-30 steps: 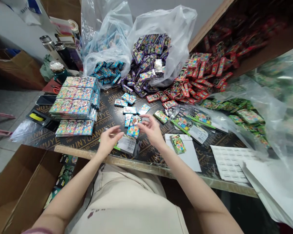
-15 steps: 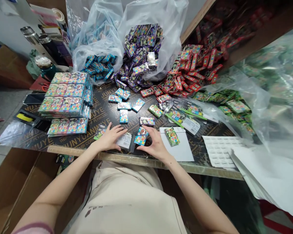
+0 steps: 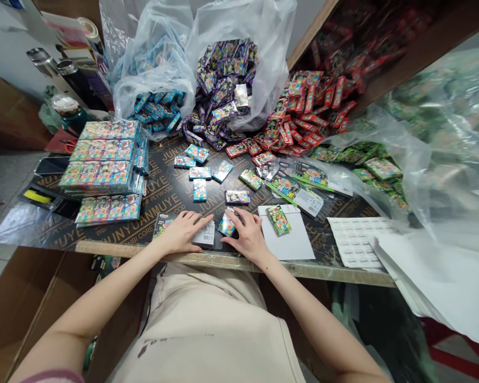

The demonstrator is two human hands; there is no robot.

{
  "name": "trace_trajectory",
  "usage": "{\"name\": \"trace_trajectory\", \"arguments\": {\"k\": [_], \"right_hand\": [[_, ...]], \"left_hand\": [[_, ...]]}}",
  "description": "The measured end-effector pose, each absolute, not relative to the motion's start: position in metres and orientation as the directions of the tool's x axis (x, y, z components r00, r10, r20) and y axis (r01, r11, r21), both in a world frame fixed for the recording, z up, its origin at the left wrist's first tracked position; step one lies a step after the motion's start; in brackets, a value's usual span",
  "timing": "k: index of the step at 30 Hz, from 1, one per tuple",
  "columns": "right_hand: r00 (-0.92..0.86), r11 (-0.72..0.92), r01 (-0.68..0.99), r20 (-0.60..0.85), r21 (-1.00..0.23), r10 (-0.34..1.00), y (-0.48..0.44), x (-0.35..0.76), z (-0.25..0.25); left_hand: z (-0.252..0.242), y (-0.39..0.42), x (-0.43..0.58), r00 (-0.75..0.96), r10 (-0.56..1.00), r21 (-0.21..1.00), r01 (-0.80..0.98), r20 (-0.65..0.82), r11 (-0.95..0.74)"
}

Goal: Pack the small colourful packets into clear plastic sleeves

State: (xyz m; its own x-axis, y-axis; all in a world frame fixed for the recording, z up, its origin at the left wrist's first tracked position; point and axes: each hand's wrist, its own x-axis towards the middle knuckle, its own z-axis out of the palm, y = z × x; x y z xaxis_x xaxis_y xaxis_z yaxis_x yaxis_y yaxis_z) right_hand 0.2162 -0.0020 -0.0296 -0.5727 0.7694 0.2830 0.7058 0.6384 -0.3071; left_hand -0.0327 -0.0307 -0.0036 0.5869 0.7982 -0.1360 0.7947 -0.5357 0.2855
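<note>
Nearest: left hand [image 3: 184, 231] palm down over packet [image 3: 206, 234], fingers loosely spread, no grip visible. Just to the right: right hand [image 3: 247, 235] half open, thumb and fingers around blue box [image 3: 225, 225] on table [image 3: 170, 186]; grip or mere contact, impossible to tell. Change from one second ago: left hand lowered onto packet, blue box down to the packet's right. Apparent meaning: box laid out separately, packet steadied. Beyond: purple box [image 3: 237, 197], newly in view, untouched. Farther: loose blue boxes [image 3: 199, 190], then purple heap [image 3: 223, 80].

Bare forearms [image 3: 122, 279] were stretched forward, left hand [image 3: 183, 232] was laid palm down, right hand [image 3: 248, 236] was held curved, thumb [image 3: 232, 242] parted from fingers [image 3: 237, 221].
</note>
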Motion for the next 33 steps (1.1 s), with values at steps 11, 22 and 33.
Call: {"name": "trace_trajectory", "arguments": {"k": [11, 22, 33], "right_hand": [[-0.617, 0.689, 0.502, 0.343, -0.522, 0.709, 0.005, 0.218, -0.007], [-0.736, 0.691, 0.431, 0.216, -0.580, 0.641, 0.012, 0.213, -0.012], [-0.557, 0.567, 0.765, 0.127, -0.306, 0.821, 0.081, 0.216, -0.030]], "left_hand": [[0.005, -0.012, -0.028, 0.496, 0.868, 0.347, 0.812, 0.014, -0.469], [0.014, -0.014, -0.026, 0.507, 0.862, 0.498, 0.742, 0.018, -0.448], [0.012, -0.014, -0.017, 0.546, 0.818, 0.199, 0.835, -0.183, -0.513]]}}
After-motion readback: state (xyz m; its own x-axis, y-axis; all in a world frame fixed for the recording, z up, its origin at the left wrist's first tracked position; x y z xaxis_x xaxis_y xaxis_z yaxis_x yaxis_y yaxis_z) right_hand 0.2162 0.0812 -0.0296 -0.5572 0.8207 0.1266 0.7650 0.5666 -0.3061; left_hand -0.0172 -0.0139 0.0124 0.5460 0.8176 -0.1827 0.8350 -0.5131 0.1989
